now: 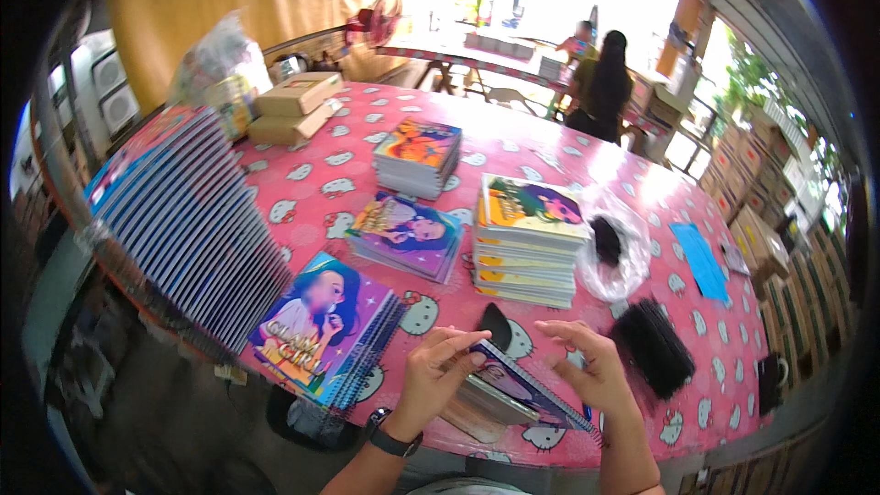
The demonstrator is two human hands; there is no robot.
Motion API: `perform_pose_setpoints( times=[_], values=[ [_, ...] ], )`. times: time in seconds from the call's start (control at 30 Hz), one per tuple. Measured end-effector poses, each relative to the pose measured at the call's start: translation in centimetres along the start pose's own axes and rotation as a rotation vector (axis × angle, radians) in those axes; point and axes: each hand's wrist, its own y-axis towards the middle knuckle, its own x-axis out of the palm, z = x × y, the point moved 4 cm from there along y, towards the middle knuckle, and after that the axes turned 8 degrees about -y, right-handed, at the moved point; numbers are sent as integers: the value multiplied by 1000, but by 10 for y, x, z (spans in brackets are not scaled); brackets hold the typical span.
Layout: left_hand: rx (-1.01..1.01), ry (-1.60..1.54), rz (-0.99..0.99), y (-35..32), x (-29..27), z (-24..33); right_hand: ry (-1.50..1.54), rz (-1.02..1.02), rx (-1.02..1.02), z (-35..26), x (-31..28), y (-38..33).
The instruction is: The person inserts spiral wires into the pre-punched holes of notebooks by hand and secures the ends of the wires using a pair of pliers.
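My left hand (438,371), with a dark watch on its wrist, pinches the upper left corner of a purple-covered spiral notebook (515,383). The notebook is tilted, and a dark coil runs along its right edge. My right hand (594,367) hovers over that coiled edge, fingers spread and curved, with a gap between fingertips and cover. Beneath the notebook lies a pale block of pages (486,408), partly hidden. Just beyond my hands is a small black object (495,324) of unclear kind. Right of my right hand lies a bundle of black binding coils (653,348).
Coil-bound notebooks (316,325) are piled at left, beside a long leaning row (192,211). Stacks of covered pages (532,247) stand mid-table on the pink tablecloth (307,188). A plastic bag (632,284) holds black material; a blue sheet (701,261) lies right. A person (605,92) sits beyond.
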Motion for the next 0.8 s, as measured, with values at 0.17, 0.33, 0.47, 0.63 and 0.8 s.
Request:
perform_pose_setpoints(
  times=[0.17, 0.33, 0.47, 0.63, 0.8],
  values=[
    [153, 43, -108, 0, 32, 31, 50, 88, 24, -45, 4, -13],
    [252, 109, -142, -5, 45, 40, -144, 196, -120, -43, -4, -22],
    [264, 122, -138, -11, 47, 38, -237, 196, -181, -53, -9, -26],
    [119, 141, -126, -8, 52, 37, -284, 134, -184, -46, -1, -25],
    [449, 560, 238, 3, -26, 42, -145, 322, -179, -47, -33, -30]
  ],
)
